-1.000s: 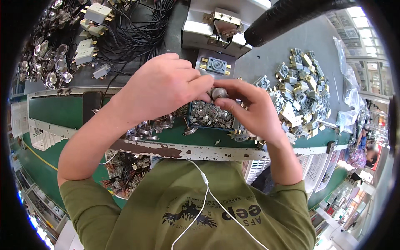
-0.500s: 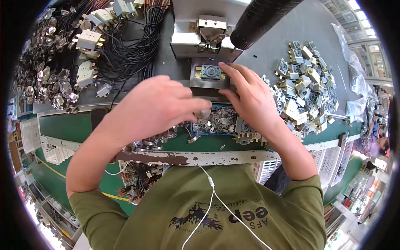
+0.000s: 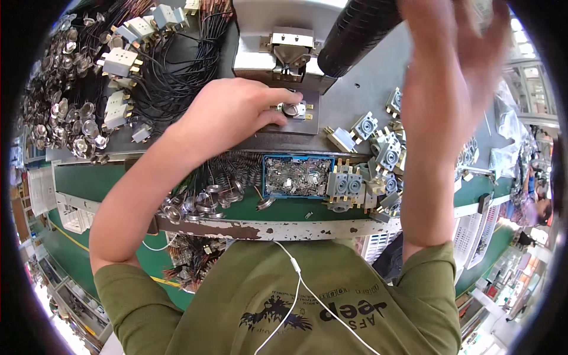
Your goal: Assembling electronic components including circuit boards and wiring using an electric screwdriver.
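My left hand [image 3: 236, 106] pinches a small round metal cap [image 3: 289, 110] between thumb and forefinger. The cap sits over a grey switch housing with brass tabs [image 3: 306, 112] on the flat metal plate [image 3: 305, 125]. Just behind the plate stands a metal press-like machine [image 3: 291, 40]. My right hand [image 3: 449, 77] is raised at the upper right, smeared by motion. Its fingers look spread, with nothing visible in them. Beside it, a thick black ribbed cylinder [image 3: 361, 35] slants across the top.
Loose grey switch housings [image 3: 387, 151] lie at the right. A blue tray [image 3: 264, 177] of small metal bits stands at the front. Round metal caps [image 3: 89, 127], black wires [image 3: 189, 77] and white connectors [image 3: 120, 61] crowd the left. The worn bench edge [image 3: 319, 229] runs before me.
My left hand has moved forward from above the tray, bringing the cap onto the housing. My right hand has left the plate and swung up to the right.
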Demonstrator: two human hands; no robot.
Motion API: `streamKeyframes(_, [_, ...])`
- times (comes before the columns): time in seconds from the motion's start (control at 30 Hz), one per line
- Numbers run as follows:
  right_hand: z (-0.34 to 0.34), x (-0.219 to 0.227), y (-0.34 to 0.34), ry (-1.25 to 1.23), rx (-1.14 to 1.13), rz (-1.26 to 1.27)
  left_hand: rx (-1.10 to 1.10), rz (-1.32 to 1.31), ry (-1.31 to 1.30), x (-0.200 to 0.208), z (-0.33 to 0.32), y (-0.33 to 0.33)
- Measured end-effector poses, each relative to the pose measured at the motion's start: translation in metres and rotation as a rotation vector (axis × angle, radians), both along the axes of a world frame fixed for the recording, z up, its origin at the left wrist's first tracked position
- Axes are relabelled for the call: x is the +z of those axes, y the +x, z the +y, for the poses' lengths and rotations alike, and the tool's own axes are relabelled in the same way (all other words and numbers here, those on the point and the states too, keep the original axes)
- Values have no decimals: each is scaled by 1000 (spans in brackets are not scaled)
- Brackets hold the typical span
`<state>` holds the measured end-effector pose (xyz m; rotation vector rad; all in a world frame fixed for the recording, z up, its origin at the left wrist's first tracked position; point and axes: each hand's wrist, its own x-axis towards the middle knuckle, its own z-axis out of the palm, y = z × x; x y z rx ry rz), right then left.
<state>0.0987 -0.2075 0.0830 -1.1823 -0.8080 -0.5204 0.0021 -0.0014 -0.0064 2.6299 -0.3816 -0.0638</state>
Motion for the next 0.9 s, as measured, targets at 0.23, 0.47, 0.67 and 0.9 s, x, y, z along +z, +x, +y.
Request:
streamKeyframes(0.23, [-17, 2, 35, -38, 278, -18, 26, -99, 52, 1, -5, -8])
streamKeyframes(0.47, [-30, 22, 34, -98, 590, -69, 27, -3, -1, 0, -2, -6])
streamKeyframes(0.67, [12, 23, 18, 3, 385, -21, -16, -60, -10, -6, -2, -7])
streamKeyframes(0.9, [53, 28, -28, -20, -71, 173, 14, 8, 85, -2, -5, -6])
